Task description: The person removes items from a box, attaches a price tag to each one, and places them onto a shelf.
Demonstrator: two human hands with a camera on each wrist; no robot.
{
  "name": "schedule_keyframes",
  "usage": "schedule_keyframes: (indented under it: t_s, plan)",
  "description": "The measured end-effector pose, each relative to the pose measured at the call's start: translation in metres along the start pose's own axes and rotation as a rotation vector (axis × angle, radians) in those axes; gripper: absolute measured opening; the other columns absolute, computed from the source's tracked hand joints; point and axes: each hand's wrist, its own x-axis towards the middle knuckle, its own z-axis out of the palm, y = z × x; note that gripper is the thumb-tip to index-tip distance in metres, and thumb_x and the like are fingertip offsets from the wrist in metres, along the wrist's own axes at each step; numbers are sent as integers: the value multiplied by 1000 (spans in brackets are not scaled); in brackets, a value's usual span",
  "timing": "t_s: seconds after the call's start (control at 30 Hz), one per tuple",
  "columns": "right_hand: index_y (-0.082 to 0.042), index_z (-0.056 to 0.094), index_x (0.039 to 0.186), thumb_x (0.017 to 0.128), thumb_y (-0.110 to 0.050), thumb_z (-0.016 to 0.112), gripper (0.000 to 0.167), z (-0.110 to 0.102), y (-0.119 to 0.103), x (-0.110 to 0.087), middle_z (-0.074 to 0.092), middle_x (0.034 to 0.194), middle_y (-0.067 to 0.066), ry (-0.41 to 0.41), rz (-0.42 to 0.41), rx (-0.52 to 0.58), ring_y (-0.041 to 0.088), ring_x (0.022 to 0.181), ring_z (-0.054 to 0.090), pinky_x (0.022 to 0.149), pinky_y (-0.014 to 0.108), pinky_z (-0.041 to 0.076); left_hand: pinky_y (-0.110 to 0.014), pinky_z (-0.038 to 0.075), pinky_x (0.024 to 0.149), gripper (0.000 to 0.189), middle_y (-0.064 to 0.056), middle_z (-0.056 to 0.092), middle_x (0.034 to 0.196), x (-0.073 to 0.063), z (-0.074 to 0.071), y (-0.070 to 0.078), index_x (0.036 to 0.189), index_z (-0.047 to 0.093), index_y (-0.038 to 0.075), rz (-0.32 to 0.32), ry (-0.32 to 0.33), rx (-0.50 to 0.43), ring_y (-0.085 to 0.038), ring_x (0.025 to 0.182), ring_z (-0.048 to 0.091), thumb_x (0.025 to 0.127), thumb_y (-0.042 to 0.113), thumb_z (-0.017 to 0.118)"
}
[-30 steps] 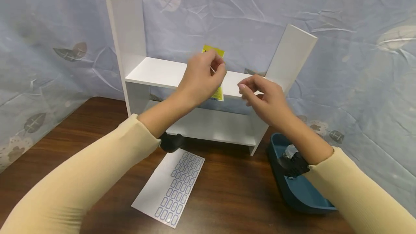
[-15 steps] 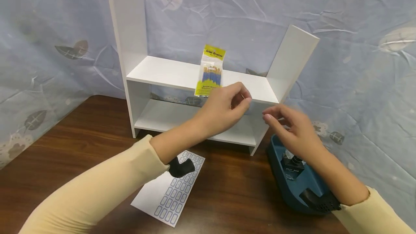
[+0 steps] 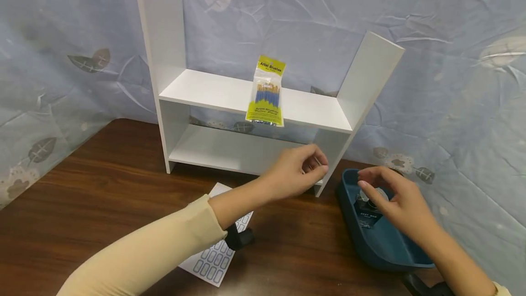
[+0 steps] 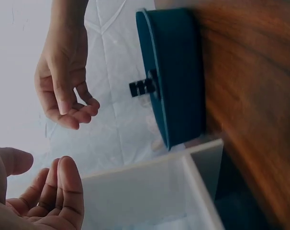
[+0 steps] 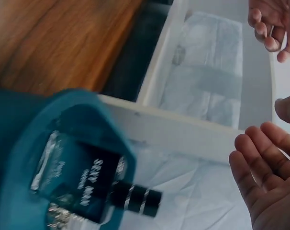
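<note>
A packet of artist brushes (image 3: 266, 99) leans on the upper board of the white shelf (image 3: 213, 92), its yellow lower end over the front edge. My left hand (image 3: 293, 168) is in the air in front of the lower right of the shelf, fingers loosely curled and holding nothing. Over the blue bin (image 3: 351, 227) hovers my right hand (image 3: 400, 200), also bare, with thumb and fingers apart. Inside the bin stands a dark square perfume bottle (image 5: 87, 179) with a ringed black cap, partly covered by the right hand in the head view.
A sheet of blue-bordered labels (image 3: 211, 261) lies on the brown wooden table (image 3: 98, 186), partly under the left forearm. Small shiny items (image 5: 59, 215) lie beside the bottle in the bin. A patterned cloth (image 3: 308, 8) hangs behind the shelf.
Both hands have come down and to the right, away from the brush packet, which now shows fully on the shelf. The right hand has reached the bin.
</note>
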Motion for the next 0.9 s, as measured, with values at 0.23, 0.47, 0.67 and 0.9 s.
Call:
schedule_keyframes:
  t_s: [0.23,0.47,0.67,0.9]
  plan:
    - [-11,70,118,93,-5,77,26,-1,14,-16,75,109,7,-2,39,-33,-15,100,60,89,0,46,-14,52,69,19,-15,73,102,-2,20,-13,118,64,2,-74,-32,-171,-2,77,60,102,13,64]
    - [-10,68,124,93,-7,78,33,-7,36,-31,67,119,-16,9,108,-45,-19,106,56,90,-2,43,-19,58,67,22,-20,72,101,-2,42,-24,120,62,-3,-149,-45,-329,-22,78,70,101,7,65]
    - [-9,64,131,96,-10,76,37,-12,57,-41,56,120,-38,-30,176,-23,-18,107,54,88,-2,44,-29,64,72,25,-20,72,100,0,65,-29,120,63,-5,-286,-34,-437,-41,87,74,98,5,68]
    - [-5,57,139,96,-15,77,48,-15,73,-48,64,128,-3,-145,246,-3,-20,108,52,86,3,50,-36,66,72,29,-8,70,89,-4,90,-33,120,60,4,-432,-4,-502,-19,71,72,95,6,74]
